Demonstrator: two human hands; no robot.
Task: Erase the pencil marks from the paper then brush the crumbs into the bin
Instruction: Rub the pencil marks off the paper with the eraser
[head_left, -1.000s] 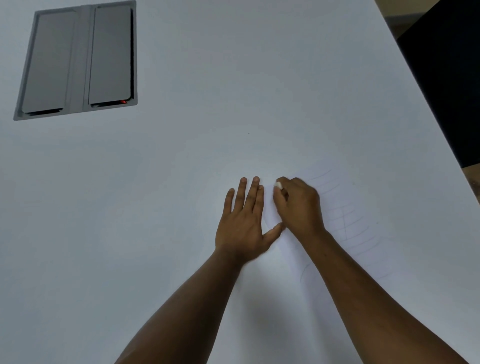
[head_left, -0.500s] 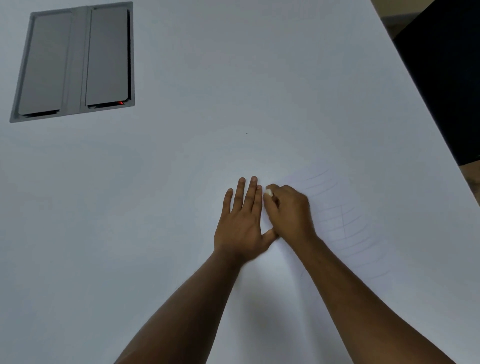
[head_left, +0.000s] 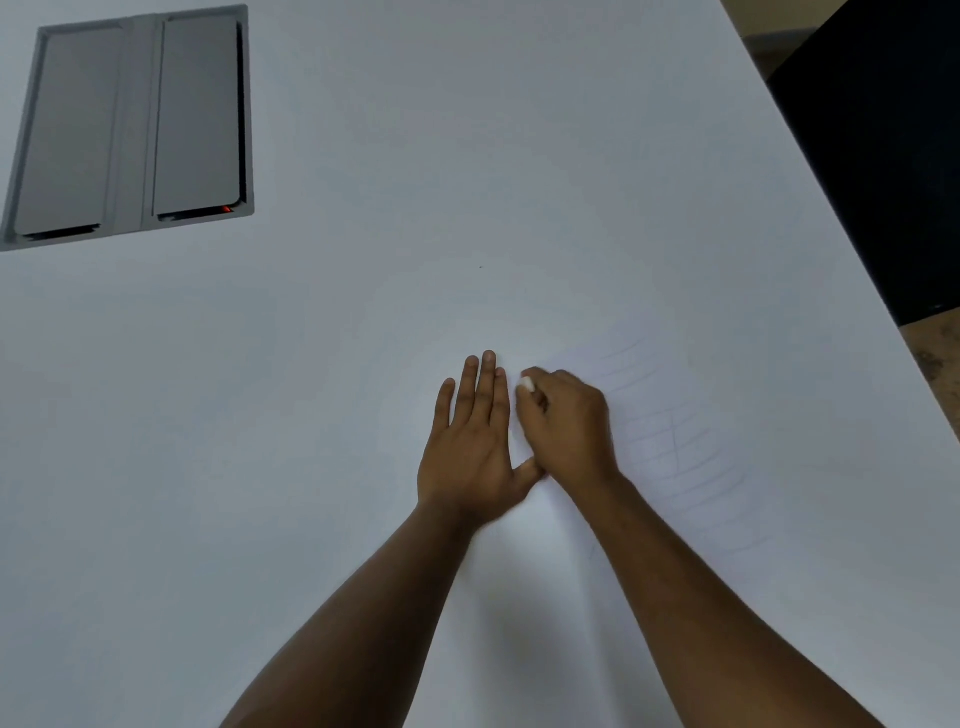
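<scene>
A white sheet of paper lies on the white table, hard to tell from the tabletop, with faint pencil lines to the right of my hands. My left hand lies flat on the paper with straight fingers, pressing it down. Right beside it, my right hand has its fingers curled round a small white eraser, whose tip shows at the fingertips against the paper. No bin is in view.
A grey hatch with two flaps is set into the white table at the far left. The table's right edge runs diagonally past a dark object; brown floor shows beyond it.
My right hand with the eraser slid left towards my left hand and stays close beside it, shifting slightly. The left hand has kept its place.
</scene>
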